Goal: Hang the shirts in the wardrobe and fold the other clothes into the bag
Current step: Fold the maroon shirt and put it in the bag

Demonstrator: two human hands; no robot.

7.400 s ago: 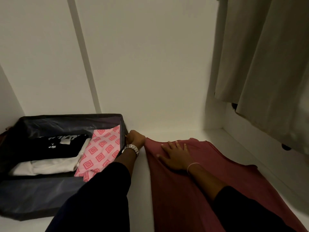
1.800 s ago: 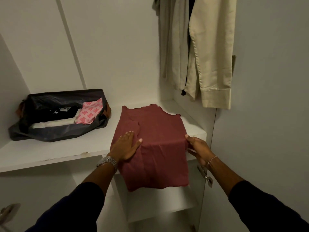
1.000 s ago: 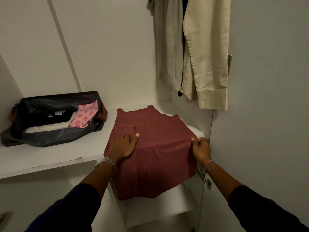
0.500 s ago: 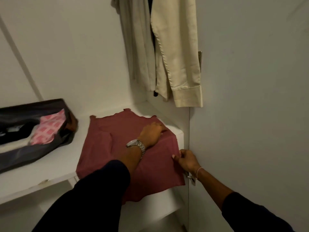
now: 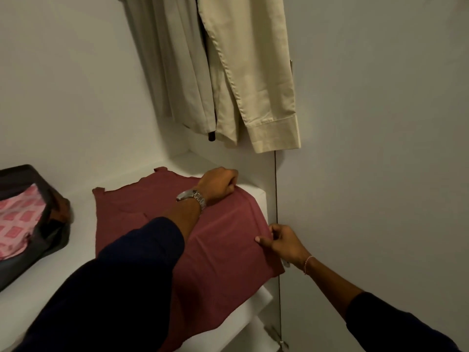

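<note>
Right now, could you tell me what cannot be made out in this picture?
Head view:
- Dark fabric bag: cut off by the left edge; most contents unseen.
- Maroon cloth garment: middle hidden by the left arm.
- Left hand: fingers curl under.
- Hanging beige shirts: tops cut off by the top edge.

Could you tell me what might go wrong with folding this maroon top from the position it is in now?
1. Much of the maroon top hangs over the front edge of the shelf, so it could slide off if the grip slackens.
2. The left hand and right hand both grip the right side; pulling it across may bunch the fabric.
3. The bag sits at the far left, so the carry could undo the fold.
</note>
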